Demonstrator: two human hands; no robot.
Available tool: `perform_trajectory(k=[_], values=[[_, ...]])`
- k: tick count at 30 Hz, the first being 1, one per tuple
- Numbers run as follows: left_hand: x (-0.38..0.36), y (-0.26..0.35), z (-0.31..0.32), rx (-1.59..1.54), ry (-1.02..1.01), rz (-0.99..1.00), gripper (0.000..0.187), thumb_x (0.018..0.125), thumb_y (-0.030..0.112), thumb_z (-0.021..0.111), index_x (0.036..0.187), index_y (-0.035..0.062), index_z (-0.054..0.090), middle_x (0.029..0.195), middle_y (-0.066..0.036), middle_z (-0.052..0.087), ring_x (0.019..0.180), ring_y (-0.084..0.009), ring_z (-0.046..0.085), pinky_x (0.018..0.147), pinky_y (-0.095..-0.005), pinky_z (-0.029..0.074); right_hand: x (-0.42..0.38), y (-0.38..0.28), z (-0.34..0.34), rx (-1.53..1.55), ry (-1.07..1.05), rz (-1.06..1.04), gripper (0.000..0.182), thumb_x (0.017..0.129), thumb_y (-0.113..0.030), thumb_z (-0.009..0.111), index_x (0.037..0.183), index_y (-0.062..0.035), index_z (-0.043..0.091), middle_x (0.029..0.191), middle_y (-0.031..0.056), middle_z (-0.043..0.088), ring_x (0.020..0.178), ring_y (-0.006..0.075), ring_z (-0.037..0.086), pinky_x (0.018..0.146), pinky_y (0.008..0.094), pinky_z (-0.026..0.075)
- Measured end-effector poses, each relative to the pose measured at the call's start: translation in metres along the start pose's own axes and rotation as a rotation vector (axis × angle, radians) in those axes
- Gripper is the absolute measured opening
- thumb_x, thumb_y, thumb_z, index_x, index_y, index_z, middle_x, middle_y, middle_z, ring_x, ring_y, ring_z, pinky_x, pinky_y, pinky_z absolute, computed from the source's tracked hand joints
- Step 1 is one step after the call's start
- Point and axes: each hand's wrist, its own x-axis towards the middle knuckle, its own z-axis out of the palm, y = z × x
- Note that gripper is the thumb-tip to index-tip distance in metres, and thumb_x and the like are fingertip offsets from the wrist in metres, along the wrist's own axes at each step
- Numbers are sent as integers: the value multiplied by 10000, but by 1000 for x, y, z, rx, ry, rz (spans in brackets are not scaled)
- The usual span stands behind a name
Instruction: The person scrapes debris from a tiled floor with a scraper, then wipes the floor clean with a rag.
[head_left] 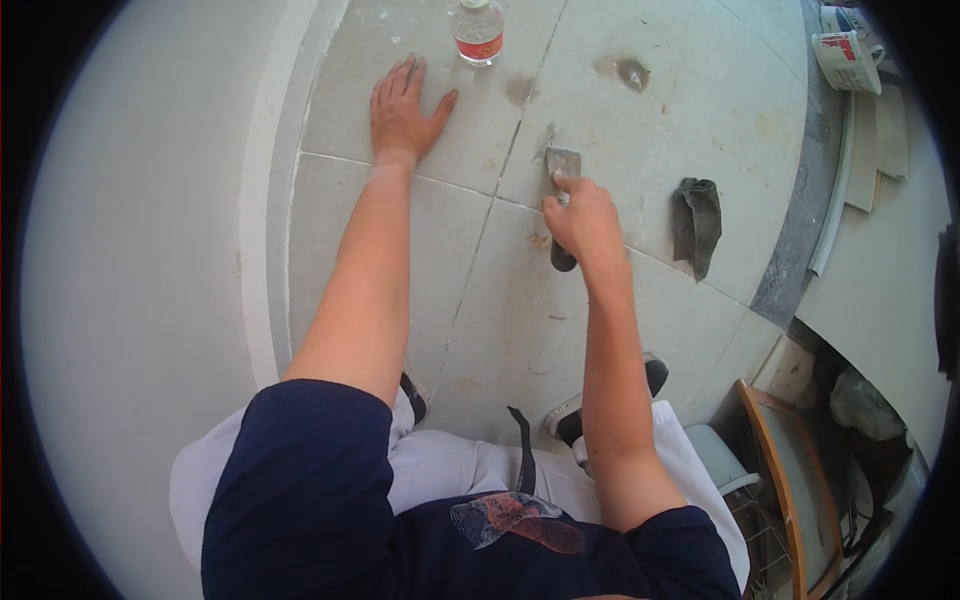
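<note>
Right fingers (572, 184) grip 1 scraper (564, 160); left fingers (401, 82) spread on tiled floor (720, 130).

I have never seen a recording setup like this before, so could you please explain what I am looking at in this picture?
There is no robot here: this is a person working with two bare hands. The single picture comes from a camera worn on the head, looking forward and down, so the arms reach away from you.

The surface is a tiled floor, with stains and pale joints. The left hand is spread on it. The right hand holds a flat-bladed scraper, its dark handle pointing back toward the person.

A bottle with a red label stands beyond the left hand, and a crumpled dark piece, perhaps cloth, lies right of the right hand.
</note>
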Motion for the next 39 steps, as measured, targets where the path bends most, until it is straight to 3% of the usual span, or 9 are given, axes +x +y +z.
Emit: perform_trajectory(k=[39], values=[[-3, -1, 1, -2, 4, -2, 755, 958, 613, 623, 1536, 134, 539, 1617, -27, 479, 1528, -205, 368, 1286, -421, 247, 5, -13, -6, -31, -5, 68, 350, 860, -189, 672, 1136, 3, 770, 1027, 276, 753, 1008, 451, 723, 889, 496, 589]])
